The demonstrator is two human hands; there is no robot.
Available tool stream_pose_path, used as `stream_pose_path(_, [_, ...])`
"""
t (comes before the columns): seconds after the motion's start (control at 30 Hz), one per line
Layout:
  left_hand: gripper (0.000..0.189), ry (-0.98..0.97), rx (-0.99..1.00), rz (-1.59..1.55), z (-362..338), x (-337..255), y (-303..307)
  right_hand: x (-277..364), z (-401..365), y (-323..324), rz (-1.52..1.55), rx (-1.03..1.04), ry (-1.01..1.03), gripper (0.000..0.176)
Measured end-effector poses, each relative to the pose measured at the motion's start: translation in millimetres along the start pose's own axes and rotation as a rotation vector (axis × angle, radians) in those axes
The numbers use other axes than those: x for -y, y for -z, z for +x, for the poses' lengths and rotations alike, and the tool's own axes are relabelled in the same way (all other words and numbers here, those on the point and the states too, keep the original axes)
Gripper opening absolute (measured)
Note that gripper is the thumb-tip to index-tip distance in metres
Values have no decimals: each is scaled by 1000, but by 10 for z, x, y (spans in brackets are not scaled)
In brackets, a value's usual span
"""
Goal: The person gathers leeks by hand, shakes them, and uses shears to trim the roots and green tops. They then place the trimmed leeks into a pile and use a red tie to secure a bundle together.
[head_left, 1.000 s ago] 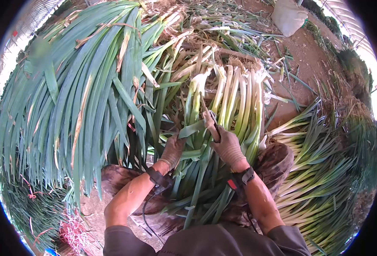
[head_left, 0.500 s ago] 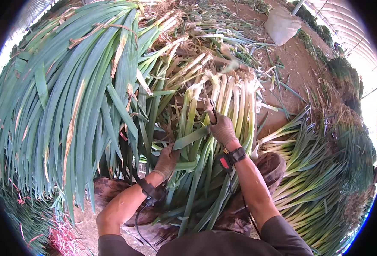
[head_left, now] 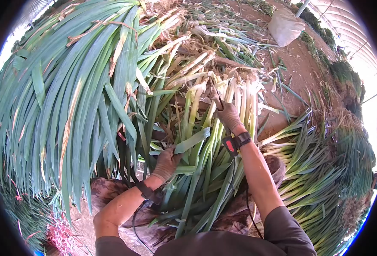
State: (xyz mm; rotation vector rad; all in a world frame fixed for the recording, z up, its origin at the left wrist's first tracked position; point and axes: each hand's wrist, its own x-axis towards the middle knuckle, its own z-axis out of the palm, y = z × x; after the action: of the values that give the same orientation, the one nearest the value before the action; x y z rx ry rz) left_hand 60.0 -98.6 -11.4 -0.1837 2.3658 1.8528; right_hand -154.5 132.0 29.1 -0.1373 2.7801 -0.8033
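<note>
A row of leeks (head_left: 216, 132) lies in front of me, pale root ends away and green leaves running down over my lap. My left hand (head_left: 167, 164) is closed around a broad, flat leek leaf (head_left: 193, 141) at the left side of the row. Over the pale stems, my right hand (head_left: 229, 115) grips a narrow dark tool (head_left: 217, 101) that points at the root ends. Its exact kind cannot be made out. Both hands wear gloves, and each wrist carries a strapped device.
A tall heap of leeks (head_left: 68, 98) rises at my left. More leeks (head_left: 312, 179) lie spread at my right. Trimmed scraps (head_left: 235, 38) cover the ground ahead, near a whitish sack (head_left: 286, 27). Pink ties (head_left: 62, 237) lie at lower left.
My right hand with the dark tool has moved slightly up and right, away from the leaf's tip. My left hand still holds the leaf and has barely moved.
</note>
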Motion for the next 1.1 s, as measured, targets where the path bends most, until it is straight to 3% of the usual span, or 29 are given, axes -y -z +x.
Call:
stream_pose_path(0.13, [42,-187,-66,280,-30,-208,1,7,-542,103,74,103,-8,34])
stream_pose_path(0.23, [48,-184,-25,375,-33,-324,13,18,-1011,216,187,181,-34,41])
stream_pose_path(0.33, [48,-205,-81,480,-121,-574,-61,6,-1357,324,98,256,140,52])
stream_pose_path(0.37, [49,-200,-31,523,-117,-608,-89,-106,-1420,287,132,218,188,59])
stream_pose_path(0.57, [47,-275,230,948,-170,-601,-526,-277,-1674,450,155,119,147,64])
stream_pose_path(0.67, [50,-142,335,1195,-260,-748,-974,-98,-1814,540,82,173,171,64])
stream_pose_path(0.77, [44,-431,221,1315,-387,-516,-1185,112,-1945,514,-38,268,221,54])
stream_pose_path(0.87, [38,-273,351,1136,-353,-722,-963,196,-1924,397,-92,288,157,48])
stream_pose_path(0.97, [28,-230,440,886,-267,-1093,-420,201,-1903,274,-124,267,253,43])
stream_pose_path(1.0, [22,-152,424,719,-82,-900,-307,248,-1906,275,-144,261,278,41])
stream_pose_path(1.03, [17,-179,237,560,73,-686,-218,253,-1908,254,-141,288,232,40])
stream_pose_path(1.1, [15,-220,-115,670,314,-643,-39,246,-1908,204,-140,341,140,39])
